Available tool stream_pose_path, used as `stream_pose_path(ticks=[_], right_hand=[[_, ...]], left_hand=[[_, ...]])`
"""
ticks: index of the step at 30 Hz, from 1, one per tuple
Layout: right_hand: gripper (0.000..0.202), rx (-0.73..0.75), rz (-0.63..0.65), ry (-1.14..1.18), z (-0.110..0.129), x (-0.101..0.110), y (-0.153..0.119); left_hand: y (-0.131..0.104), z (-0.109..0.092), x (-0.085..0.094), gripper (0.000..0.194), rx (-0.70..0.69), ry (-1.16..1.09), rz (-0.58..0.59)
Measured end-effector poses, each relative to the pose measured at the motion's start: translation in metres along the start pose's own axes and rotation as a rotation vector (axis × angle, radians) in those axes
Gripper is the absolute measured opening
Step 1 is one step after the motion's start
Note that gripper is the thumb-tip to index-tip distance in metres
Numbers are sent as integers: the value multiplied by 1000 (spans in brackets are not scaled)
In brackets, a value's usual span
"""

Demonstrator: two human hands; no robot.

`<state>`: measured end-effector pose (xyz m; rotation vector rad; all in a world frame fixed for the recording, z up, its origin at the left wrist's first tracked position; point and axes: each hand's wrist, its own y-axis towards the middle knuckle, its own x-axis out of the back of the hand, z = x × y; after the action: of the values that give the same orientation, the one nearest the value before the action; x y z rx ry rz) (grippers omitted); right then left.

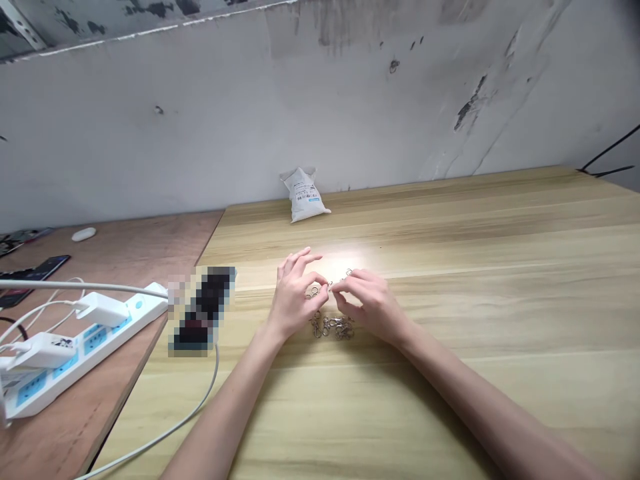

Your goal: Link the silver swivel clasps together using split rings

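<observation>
My left hand pinches with thumb and forefinger, its other fingers spread upward. Between its fingertips and those of my right hand is a small shiny metal piece, too small to make out fully; it looks like key ring hardware. The right hand's fingers are also pinched together at it. Beneath the hands lies a small pile of silvery metal clasps and rings. Loose key rings show beside my left thumb, and more small metal parts lie just behind the right fingers.
A white plastic packet rests at the wall end of the wooden table. At left are a blurred-out phone-like object with a cable, a white power strip with plugged chargers, and a dark phone.
</observation>
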<state>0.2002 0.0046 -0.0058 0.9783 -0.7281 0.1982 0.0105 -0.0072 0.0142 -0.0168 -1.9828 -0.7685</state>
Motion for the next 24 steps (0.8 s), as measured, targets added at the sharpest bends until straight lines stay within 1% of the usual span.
stream_pose_path(ticks=[2, 4, 5, 6, 8, 11, 14, 17, 19, 21, 23, 24], right_hand=[[9, -162, -32, 149, -2, 0, -1], [7, -309, -14, 312, -3, 1, -1], [8, -350, 10, 371, -2, 1, -1], [10, -365, 35, 402, -1, 1, -1], [14, -341, 72, 396, 1, 1, -1], [19, -312, 84, 384, 4, -2, -1], [20, -375, 100, 499, 5, -3, -2], [19, -441, 117, 627, 4, 0, -1], [17, -462, 144, 671, 4, 4, 0], [16, -475, 190, 698, 4, 9, 2], [17, -491, 234, 719, 4, 13, 3], [17, -498, 246, 730, 4, 14, 3]], left_hand=[[0, -2, 0, 7, 9, -3, -52], [0, -4, 0, 6, 2, 5, -94], [0, -5, -1, 6, -5, 11, -107], [0, -6, -1, 6, -12, 19, -114], [-1, -6, -3, 6, -23, 30, -114], [-1, -5, -4, 5, -12, 25, -94], [-1, -1, -3, 4, 10, -10, -73], [0, 4, 1, 2, 43, -80, -63], [1, 7, 3, 12, 39, -155, -20], [2, 10, 4, 21, -1, -225, 61], [2, 11, 5, 18, -37, -262, 114], [3, 11, 5, 14, -43, -267, 112]])
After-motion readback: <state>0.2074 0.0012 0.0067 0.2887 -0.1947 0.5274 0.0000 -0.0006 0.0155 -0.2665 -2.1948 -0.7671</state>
